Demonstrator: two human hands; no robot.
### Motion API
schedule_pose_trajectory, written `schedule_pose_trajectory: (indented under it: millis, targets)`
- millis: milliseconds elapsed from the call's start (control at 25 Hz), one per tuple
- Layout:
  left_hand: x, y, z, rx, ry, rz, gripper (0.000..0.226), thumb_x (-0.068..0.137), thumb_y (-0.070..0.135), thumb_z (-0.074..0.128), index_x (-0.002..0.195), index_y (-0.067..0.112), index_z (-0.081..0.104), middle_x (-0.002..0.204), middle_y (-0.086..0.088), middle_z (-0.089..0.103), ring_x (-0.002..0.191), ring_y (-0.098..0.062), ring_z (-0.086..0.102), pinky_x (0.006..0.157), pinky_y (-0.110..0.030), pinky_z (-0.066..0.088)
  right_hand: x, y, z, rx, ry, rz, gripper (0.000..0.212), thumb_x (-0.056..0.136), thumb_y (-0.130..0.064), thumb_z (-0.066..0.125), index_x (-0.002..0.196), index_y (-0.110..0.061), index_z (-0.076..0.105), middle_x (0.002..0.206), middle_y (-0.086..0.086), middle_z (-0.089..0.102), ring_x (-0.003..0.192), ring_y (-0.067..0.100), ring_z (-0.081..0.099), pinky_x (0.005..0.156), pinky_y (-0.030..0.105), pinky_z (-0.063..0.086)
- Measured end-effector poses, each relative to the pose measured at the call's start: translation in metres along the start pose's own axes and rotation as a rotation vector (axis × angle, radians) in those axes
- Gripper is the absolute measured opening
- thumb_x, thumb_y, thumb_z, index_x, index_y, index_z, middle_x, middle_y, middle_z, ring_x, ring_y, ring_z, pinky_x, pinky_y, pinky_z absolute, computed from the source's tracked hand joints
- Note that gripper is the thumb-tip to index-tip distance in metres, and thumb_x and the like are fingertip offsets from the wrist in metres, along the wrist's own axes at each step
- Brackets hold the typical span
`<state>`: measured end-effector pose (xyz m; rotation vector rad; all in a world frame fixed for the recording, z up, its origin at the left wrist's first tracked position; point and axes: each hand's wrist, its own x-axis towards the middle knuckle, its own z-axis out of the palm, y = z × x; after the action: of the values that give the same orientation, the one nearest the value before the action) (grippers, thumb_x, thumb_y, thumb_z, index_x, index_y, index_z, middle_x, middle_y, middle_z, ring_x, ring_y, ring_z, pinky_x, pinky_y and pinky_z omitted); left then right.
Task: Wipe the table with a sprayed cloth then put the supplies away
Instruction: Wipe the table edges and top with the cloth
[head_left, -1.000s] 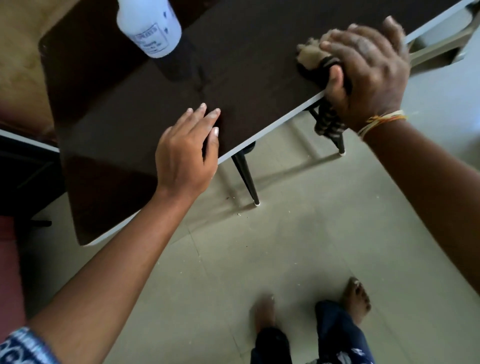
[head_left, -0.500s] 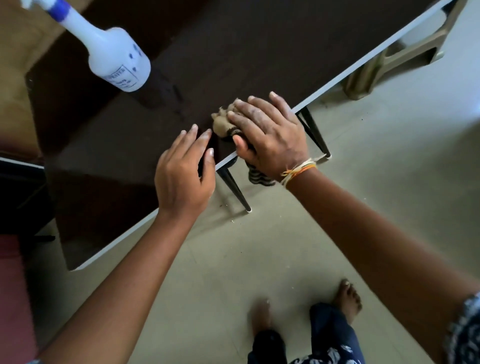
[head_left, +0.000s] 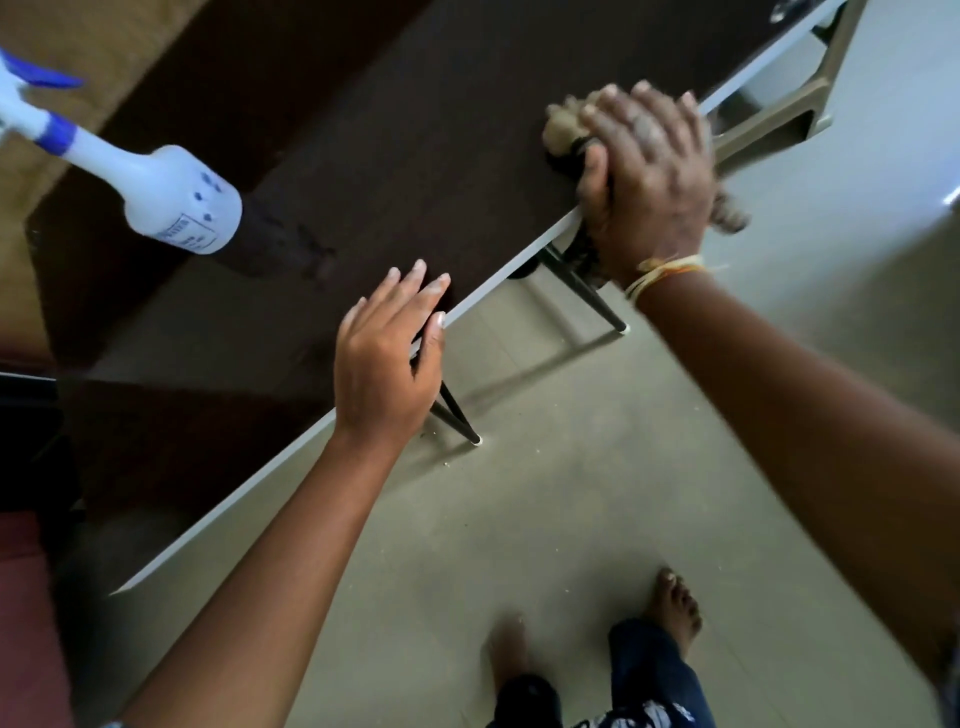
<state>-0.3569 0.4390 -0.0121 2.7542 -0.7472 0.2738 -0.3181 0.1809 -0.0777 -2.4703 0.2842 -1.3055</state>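
A dark brown table (head_left: 395, 130) with a white edge runs diagonally across the view. My right hand (head_left: 649, 182) grips a tan and dark striped cloth (head_left: 563, 127) and presses it on the table's near edge, with part of the cloth hanging over the side. My left hand (head_left: 387, 358) rests flat on the table edge, fingers straight, thumb over the rim. A white spray bottle (head_left: 176, 200) with a blue trigger stands on the table at the left, apart from both hands.
Black table legs (head_left: 587, 291) angle down to the pale tiled floor (head_left: 571, 493). A beige plastic chair (head_left: 779, 124) stands beyond the table at top right. My bare feet (head_left: 672, 608) are on the floor below. A dark red surface (head_left: 26, 623) lies at the far left.
My right hand has slid the cloth along the table edge away from my left hand, toward the right. My left hand has stayed on the edge.
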Motion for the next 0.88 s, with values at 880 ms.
schedule_pose_trajectory:
  millis: [880]
  targets:
    - [0.102,0.097,0.043,0.067,-0.073,0.121,0.040,0.093,0.025,0.054,0.130,0.014,0.061,0.139,-0.005,0.056,0.130,-0.022,0.052,0.092,-0.036,0.049,0.055,0.129,-0.013,-0.143,-0.077,-0.036,0.036,0.104,-0.032,0.039,0.123,-0.018,0.066,0.128,0.005,0.065,0.124,0.025,0.057,0.114,0.045,0.033]
